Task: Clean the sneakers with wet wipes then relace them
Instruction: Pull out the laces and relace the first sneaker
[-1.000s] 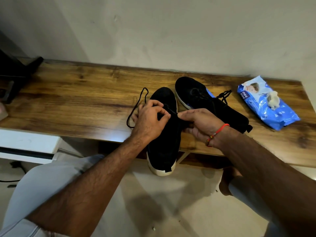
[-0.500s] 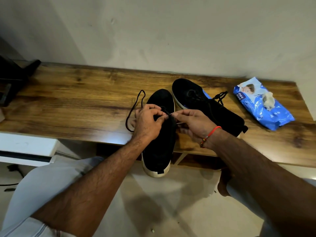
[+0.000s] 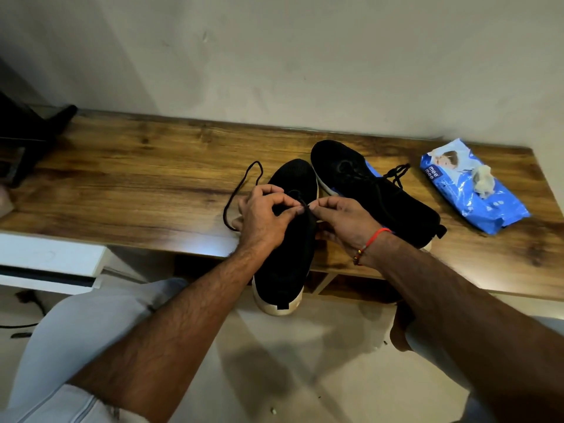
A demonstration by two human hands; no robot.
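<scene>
A thin black lace point(image 3: 241, 190) is pinched in the tight grip of the left hand point(image 3: 264, 216) and the right hand point(image 3: 341, 221), fingertips nearly meeting over the near sneaker point(image 3: 287, 254). This knit, pale-soled shoe overhangs the wooden bench point(image 3: 137, 184). The laced second sneaker point(image 3: 366, 184) lies beside it, the glossy blue wipes pack point(image 3: 470, 190) further right.

Two black sneakers on the desk point(image 3: 137, 184) — the near sneaker point(image 3: 285, 254) overhangs the front edge, its lace point(image 3: 241, 190) looping left; the far sneaker point(image 3: 372, 190) lies laced beside a blue wet-wipes pack point(image 3: 470, 190).
</scene>
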